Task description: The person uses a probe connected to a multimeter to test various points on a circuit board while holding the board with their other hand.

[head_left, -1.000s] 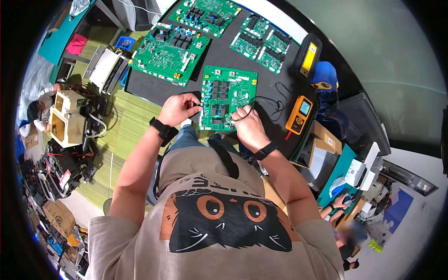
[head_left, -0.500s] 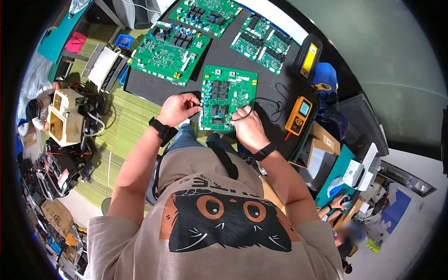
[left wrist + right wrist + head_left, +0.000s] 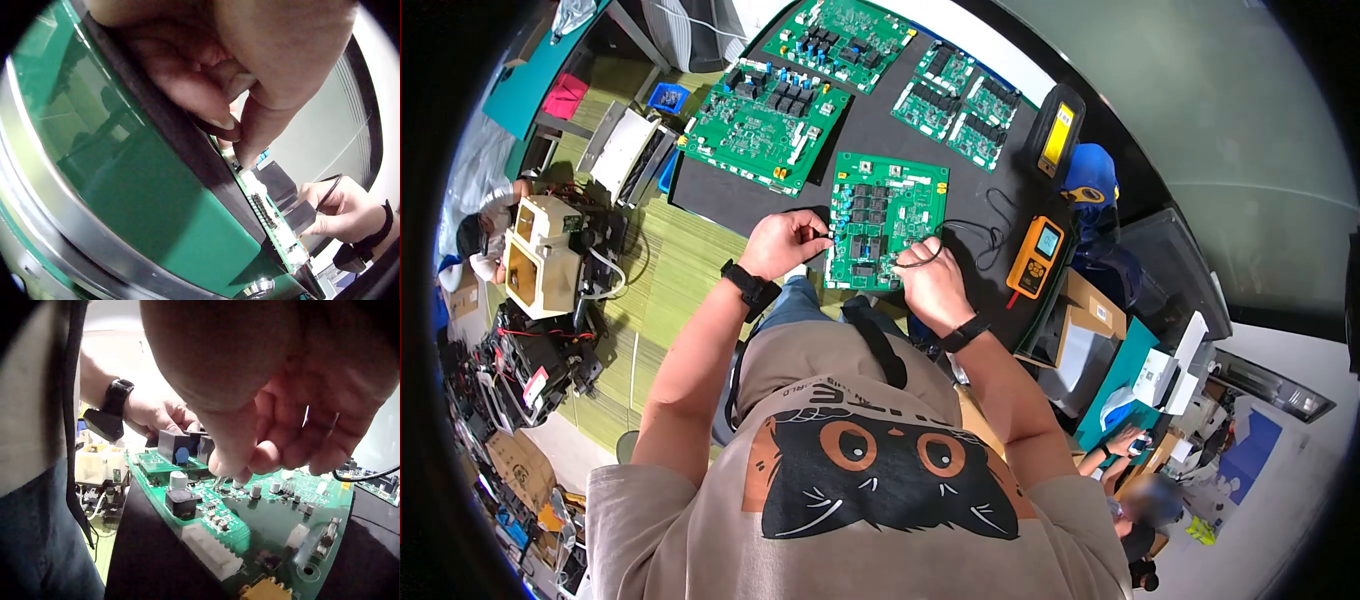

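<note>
A green circuit board [image 3: 915, 205] with black relays and white connectors lies before me on the dark mat. At its left edge, my left hand [image 3: 785, 245] pinches the rim, thumb over a white connector [image 3: 261, 209] and fingertips beside it. My right hand [image 3: 933, 285] is over the board's lower right part, fingers curled together low above the components. A black lead [image 3: 972, 230] loops over these fingers, and a thin metal tip [image 3: 219, 482] shows below the thumb in the right wrist view. Most of what the right fingers grip is hidden behind them.
An orange handheld meter [image 3: 1038, 258] with a lit screen lies to the right, near a blue tape measure [image 3: 1090, 172] and a black-yellow device [image 3: 1060, 130]. Larger green boards [image 3: 765, 125] lie at the back left, several small boards [image 3: 920, 108] at the back. A cardboard box [image 3: 1090, 310] stands at right.
The head view has shifted a little, so the board and table sit slightly lower in it. Both hands keep their places and grips at the board.
</note>
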{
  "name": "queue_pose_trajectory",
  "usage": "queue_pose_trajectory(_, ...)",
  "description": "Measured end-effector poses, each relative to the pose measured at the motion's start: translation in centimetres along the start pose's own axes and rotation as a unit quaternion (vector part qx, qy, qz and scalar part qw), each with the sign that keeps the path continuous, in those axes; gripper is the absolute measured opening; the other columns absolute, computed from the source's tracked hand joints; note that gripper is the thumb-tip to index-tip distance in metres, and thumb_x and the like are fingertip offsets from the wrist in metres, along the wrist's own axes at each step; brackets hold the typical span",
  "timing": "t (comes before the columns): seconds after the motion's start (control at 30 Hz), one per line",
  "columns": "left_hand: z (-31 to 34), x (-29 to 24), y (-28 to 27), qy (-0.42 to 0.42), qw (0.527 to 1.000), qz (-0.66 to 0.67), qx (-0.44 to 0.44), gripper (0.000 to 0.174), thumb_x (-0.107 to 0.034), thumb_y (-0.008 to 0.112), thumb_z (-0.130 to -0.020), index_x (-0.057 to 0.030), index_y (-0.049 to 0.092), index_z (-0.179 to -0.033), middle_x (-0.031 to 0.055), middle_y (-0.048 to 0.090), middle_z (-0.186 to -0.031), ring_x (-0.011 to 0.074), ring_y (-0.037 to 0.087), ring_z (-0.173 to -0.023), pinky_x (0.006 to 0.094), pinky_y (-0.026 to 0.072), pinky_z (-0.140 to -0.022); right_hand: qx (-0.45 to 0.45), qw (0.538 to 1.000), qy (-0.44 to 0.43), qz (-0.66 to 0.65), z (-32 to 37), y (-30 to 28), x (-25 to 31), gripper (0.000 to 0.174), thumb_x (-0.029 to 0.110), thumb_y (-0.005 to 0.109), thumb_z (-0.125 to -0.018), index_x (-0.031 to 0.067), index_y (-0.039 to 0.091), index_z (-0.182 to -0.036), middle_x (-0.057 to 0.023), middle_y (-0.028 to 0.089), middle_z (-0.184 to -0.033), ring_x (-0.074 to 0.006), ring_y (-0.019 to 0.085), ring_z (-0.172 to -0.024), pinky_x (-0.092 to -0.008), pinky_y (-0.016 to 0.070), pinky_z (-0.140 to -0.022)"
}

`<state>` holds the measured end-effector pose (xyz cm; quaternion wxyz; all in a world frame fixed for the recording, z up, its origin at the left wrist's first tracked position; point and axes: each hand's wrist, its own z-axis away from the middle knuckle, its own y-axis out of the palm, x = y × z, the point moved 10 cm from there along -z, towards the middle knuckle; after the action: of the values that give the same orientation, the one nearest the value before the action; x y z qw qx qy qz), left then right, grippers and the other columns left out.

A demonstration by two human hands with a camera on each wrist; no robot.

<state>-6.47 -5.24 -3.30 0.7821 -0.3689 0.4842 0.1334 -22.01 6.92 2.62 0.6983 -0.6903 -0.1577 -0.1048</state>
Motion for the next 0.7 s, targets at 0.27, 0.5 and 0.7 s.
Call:
queue_pose_trajectory(0.27,0.1,-0.8,-0.3,0.023,1.0,-0.017,-0.009,0.019,-0.018,0.081,-0.08,-0.0051,0.069,-0.09,-0.0008,0.058,-0.064,0.0073,0.052,-0.056,0.026,0.0437,-0.053,-0.039,0.999,0.008,0.005,-0.1,-0.4,-0.3,0.004,0.012,0.061,-0.076,0.0111,0.057,-0.075,-0.0049,0.057,-0.08,-0.0269,0.056,-0.086,-0.0411,0.0456,-0.075)
queue_pose_trajectory(0.5,0.2,-0.7,-0.3,0.02,1.0,-0.005,-0.01,0.019,-0.018,0.081,-0.08,-0.0052,0.069,-0.09,-0.001,0.058,-0.065,0.0071,0.052,-0.057,0.0259,0.0437,-0.053,-0.002,1.0,0.001,0.013,-0.3,0.3,-0.2,0.006,0.008,0.055,-0.077,0.0059,0.06,-0.08,-0.0099,0.06,-0.085,-0.0296,0.057,-0.092,-0.0428,0.0459,-0.08)
queue_pose_trajectory(0.7,0.2,-1.1,-0.4,0.034,0.999,-0.018,-0.016,0.019,-0.017,0.081,-0.08,-0.0047,0.069,-0.089,-0.0003,0.059,-0.064,0.0079,0.053,-0.056,0.0263,0.0441,-0.053,0.007,0.999,-0.019,0.046,-0.4,0.5,0.2,0.009,0.01,0.054,-0.077,0.0062,0.06,-0.082,-0.0087,0.058,-0.086,-0.0285,0.055,-0.094,-0.041,0.0458,-0.081)
